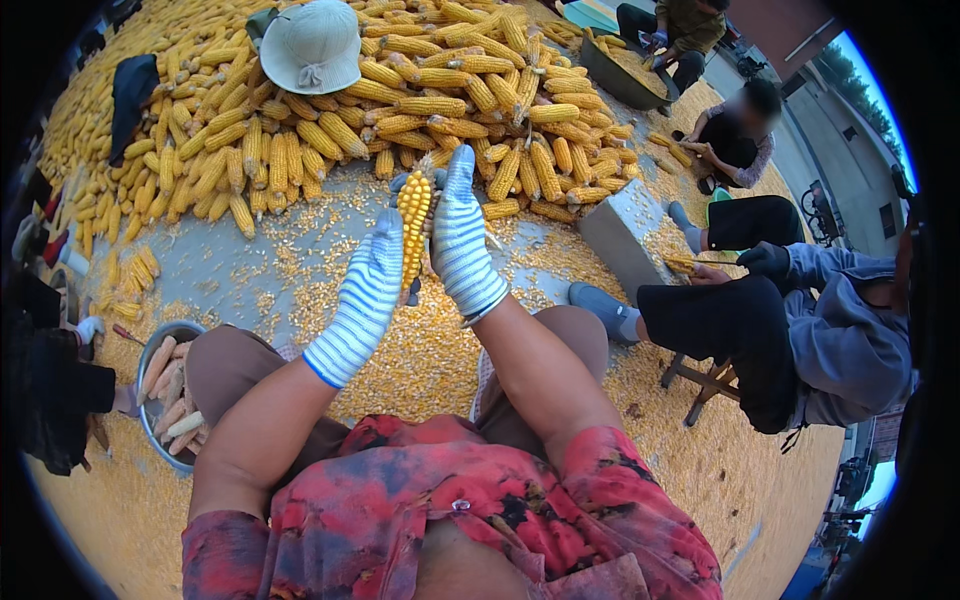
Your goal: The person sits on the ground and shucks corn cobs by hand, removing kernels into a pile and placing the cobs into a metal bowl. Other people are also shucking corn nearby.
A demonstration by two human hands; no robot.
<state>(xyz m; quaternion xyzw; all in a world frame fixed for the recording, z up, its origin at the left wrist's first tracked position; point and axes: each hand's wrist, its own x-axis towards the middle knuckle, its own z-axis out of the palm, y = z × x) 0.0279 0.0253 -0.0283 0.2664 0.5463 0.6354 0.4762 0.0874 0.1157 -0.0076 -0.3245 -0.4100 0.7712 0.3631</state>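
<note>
An ear of yellow corn (413,225), partly stripped of its kernels, stands upright between my two hands in front of me. Its right side shows bare cob and its husk end points away from me. My left hand (362,292), in a blue-and-white striped knit glove, grips it from the left. From the right, my right hand (465,240) presses against it in a matching glove, fingers pointing up. Loose corn kernels (420,360) cover the ground below. Ahead rises a large heap of corn ears (442,82).
A pale sun hat (315,49) lies on the heap. At left, a metal basin (148,409) holds bare cobs (176,405). On the right, a seated person (832,330) works an ear with a tool beside a concrete block (622,232). Other people sit farther off.
</note>
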